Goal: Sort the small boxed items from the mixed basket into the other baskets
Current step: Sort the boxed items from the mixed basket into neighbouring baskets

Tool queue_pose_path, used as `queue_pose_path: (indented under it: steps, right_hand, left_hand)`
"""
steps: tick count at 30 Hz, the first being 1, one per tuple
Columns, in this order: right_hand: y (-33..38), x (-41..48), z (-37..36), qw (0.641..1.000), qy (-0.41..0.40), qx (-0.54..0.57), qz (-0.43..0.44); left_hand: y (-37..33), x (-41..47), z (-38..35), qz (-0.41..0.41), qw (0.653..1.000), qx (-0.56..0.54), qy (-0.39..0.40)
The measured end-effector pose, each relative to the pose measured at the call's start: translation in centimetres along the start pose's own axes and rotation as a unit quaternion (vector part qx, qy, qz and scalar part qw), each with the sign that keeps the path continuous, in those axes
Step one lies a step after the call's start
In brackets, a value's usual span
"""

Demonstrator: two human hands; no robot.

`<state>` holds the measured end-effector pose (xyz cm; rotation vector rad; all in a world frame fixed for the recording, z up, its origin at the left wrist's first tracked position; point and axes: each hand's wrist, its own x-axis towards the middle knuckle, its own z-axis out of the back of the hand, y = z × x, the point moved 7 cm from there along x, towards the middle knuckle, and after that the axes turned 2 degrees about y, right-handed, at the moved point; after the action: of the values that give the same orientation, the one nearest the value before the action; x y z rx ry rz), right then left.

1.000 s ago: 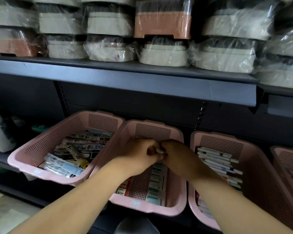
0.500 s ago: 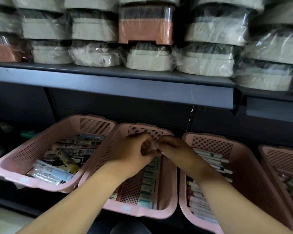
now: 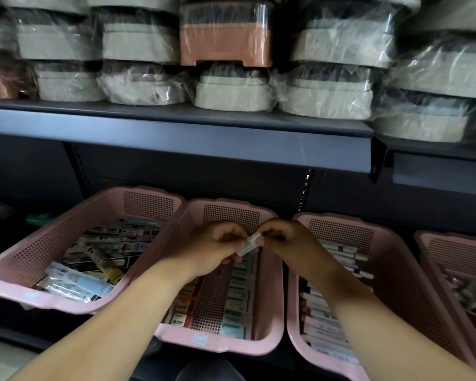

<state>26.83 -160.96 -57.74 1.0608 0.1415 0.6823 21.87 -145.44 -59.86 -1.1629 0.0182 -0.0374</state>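
A small boxed item was pinched between the left hand and the right hand, above the middle pink basket. It was judged light, stiff, crushable, and best gripped by its narrow ends.

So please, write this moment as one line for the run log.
left hand: holds small box | right hand: holds same box | position: above second pink basket | state: box not yet placed
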Motion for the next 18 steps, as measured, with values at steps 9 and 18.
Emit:
queue_pose_path:
  steps: [9, 18]
  right_hand:
    - [-3.4, 0.7, 1.2, 0.992, -0.051, -0.088, -0.072]
    - [-5.9, 1.0, 1.1, 0.976, -0.012, -0.163, -0.144]
  left_hand:
    - [1.8, 3.5, 0.8, 0.003, 0.987, 0.159, 0.004]
    - [3.2, 7.5, -2.3, 0.063, 0.916, 0.393, 0.05]
